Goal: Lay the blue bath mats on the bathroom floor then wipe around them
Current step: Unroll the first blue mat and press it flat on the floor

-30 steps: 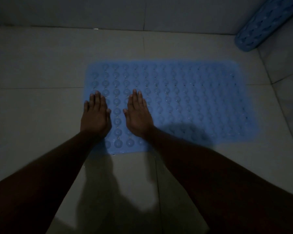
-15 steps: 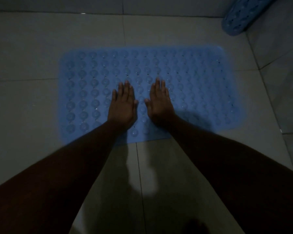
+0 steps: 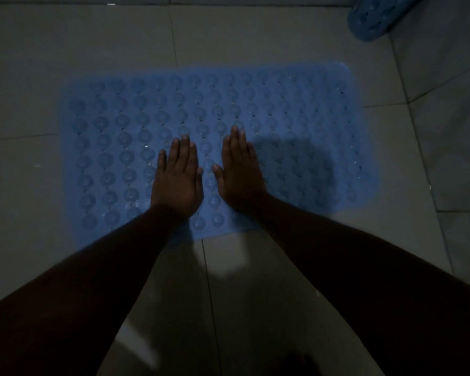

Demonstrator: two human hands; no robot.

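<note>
Head cam: left hand (image 3: 177, 183) & right hand (image 3: 240, 176) spread flat, pressing blue mat (image 3: 296, 118). Risk: uneven pressure leaves mat unstuck on tile floor (image 3: 65, 50); rolled mat (image 3: 375, 14) unlaid.

- Blue bath mat (image 3: 282, 104), flat: soft translucent plastic or rubber (cannot tell which), surface covered in rows of raised round bumps with small glints.
- Rolled blue mat (image 3: 375, 17): the same bumpy plastic look.
- Floor (image 3: 52, 63): large grey tiles, smooth, faintly sheened, thin grout lines.
</note>
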